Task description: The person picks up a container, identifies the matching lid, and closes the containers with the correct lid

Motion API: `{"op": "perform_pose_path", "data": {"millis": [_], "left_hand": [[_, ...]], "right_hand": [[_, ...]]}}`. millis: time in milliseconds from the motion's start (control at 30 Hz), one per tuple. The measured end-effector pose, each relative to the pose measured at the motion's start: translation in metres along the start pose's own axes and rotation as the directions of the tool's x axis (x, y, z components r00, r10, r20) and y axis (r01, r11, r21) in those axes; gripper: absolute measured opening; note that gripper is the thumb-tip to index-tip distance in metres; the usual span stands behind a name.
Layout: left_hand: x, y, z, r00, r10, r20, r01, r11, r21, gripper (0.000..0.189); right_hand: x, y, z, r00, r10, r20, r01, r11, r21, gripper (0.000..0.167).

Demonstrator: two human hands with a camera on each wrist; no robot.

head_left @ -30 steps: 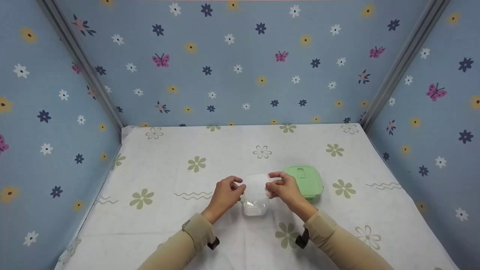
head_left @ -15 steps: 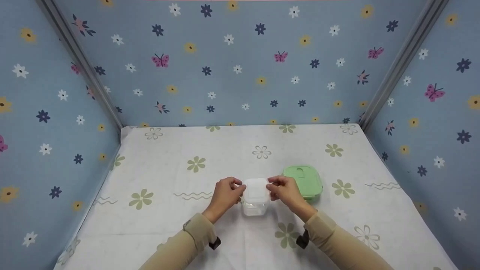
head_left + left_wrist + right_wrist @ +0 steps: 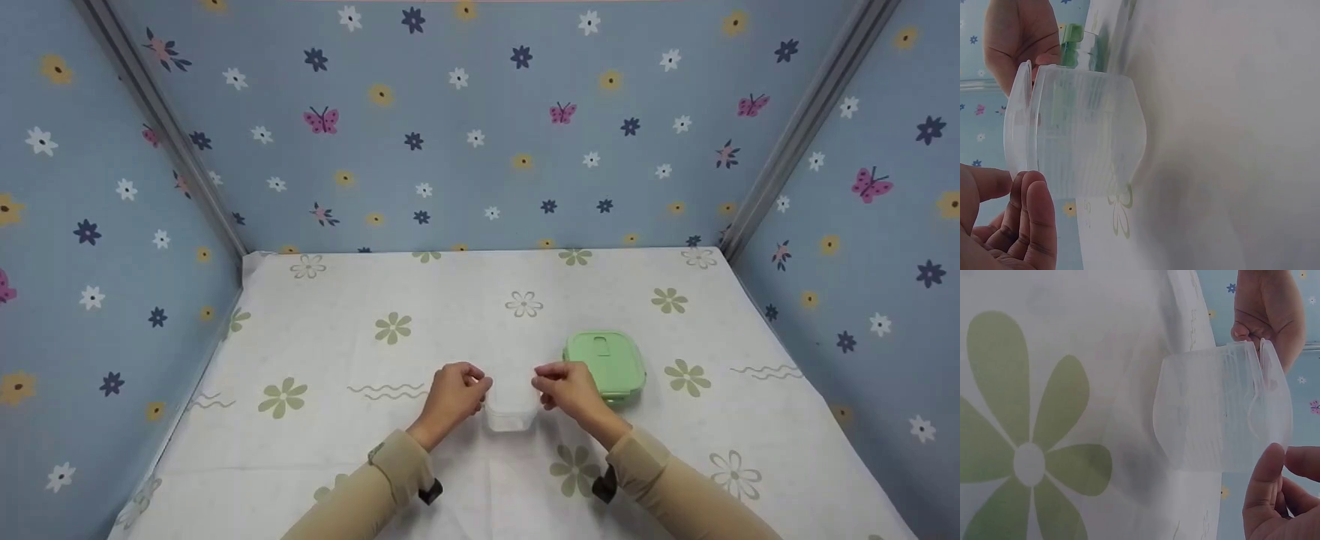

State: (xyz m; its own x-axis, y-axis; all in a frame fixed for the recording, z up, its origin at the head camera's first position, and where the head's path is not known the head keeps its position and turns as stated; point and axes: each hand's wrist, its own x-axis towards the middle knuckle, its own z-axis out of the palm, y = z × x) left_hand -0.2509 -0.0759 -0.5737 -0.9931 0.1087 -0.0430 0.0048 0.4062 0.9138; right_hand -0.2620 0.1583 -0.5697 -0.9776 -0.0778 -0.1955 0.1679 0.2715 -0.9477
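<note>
A translucent white lid (image 3: 513, 388) lies over the top of a clear plastic food container (image 3: 510, 421), which stands upright on the tablecloth. My left hand (image 3: 454, 394) pinches the lid's left edge between thumb and fingers. At the opposite edge, my right hand (image 3: 570, 388) holds it the same way. Both wrist views show the lid (image 3: 1018, 121) right at the container's rim, with a narrow slit between them along part of the edge. Ribbed, see-through walls of the container (image 3: 1202, 410) show below the lid.
A green-lidded food box (image 3: 613, 364) stands just behind and right of my right hand. White cloth with green flowers (image 3: 450, 300) covers the table, enclosed by blue flowered panels (image 3: 480, 172) at the back and both sides.
Both hands have lowered the lid towards me, from a raised tilt down onto the container's top. The container and the green-lidded box have stayed in place.
</note>
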Motion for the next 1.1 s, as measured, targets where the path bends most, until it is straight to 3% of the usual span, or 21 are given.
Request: {"op": "perform_pose_path", "data": {"millis": [233,733,1100], "left_hand": [[-0.0017,-0.0014,0.0011,1.0,-0.028,0.006,0.028,1.0,0.009,0.016],[0.0004,-0.0042,0.0031,1.0,0.008,-0.017,-0.007,0.998,0.062,0.016],[0.0021,-0.0066,0.0036,1.0,-0.004,-0.012,0.005,0.997,0.082,0.015]], "right_hand": [[-0.0017,0.0027,0.0021,1.0,0.007,0.001,-0.007,1.0,-0.01,0.027],[-0.0011,0.0031,0.0031,1.0,-0.007,-0.003,0.007,1.0,-0.027,0.027],[0.0016,0.0039,0.0051,1.0,-0.027,-0.003,0.027,0.999,-0.037,0.027]]}}
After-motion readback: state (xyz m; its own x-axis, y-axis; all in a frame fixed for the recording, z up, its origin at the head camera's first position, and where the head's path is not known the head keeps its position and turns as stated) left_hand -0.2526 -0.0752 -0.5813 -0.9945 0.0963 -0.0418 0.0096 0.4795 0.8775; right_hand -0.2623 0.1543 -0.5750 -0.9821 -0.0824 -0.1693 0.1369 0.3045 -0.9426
